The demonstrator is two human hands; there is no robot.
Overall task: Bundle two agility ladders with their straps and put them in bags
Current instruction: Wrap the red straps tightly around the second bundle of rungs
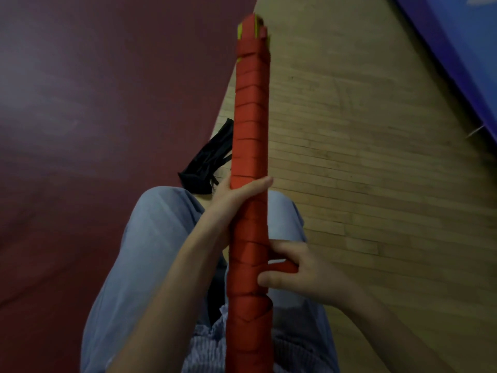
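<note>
- The ladder bundle [250, 146], wound in red strap, stands upright over the person's lap; the left hand [236, 192] grips its middle.
- The right hand [298, 270] pinches the loose strap end [282, 267] low down; slack there could unwind the wrap.
- The black bag [209, 160] lies on the floor behind (out of easy reach).

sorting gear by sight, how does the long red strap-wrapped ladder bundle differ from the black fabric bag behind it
The long red strap-wrapped ladder bundle is stiff, straight and held up in both hands; the black fabric bag lies limp and crumpled on the floor, untouched. The bundle is far longer in view than the bag. Both look like fabric on the outside.
</note>
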